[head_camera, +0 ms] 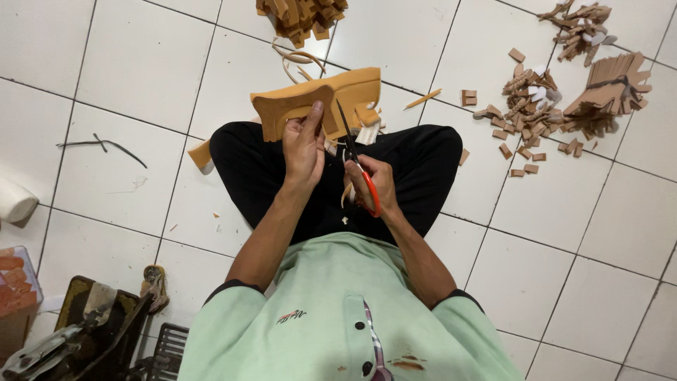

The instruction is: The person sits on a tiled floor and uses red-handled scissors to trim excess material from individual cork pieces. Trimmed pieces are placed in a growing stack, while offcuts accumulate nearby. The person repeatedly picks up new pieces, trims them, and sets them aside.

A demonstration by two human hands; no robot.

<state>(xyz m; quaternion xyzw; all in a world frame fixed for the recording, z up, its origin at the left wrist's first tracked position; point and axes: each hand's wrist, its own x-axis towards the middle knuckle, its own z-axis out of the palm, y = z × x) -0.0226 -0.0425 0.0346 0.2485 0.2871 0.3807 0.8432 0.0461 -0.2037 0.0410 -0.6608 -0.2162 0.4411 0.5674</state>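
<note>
My left hand (303, 148) grips a tan leather piece (317, 102) shaped like a shoe upper, held above my crossed legs in black trousers. My right hand (377, 185) is closed on scissors with red handles (356, 159); the dark blades point up into the leather's edge just right of my left thumb. A thin trimmed strip hangs down between the two hands. I sit on a white tiled floor and wear a light green shirt.
Heaps of tan leather offcuts (536, 106) lie on the tiles at upper right, and a stack of strips (300, 15) lies at the top. A dark cord (106, 147) rests at left. A dark machine (84, 331) stands at lower left.
</note>
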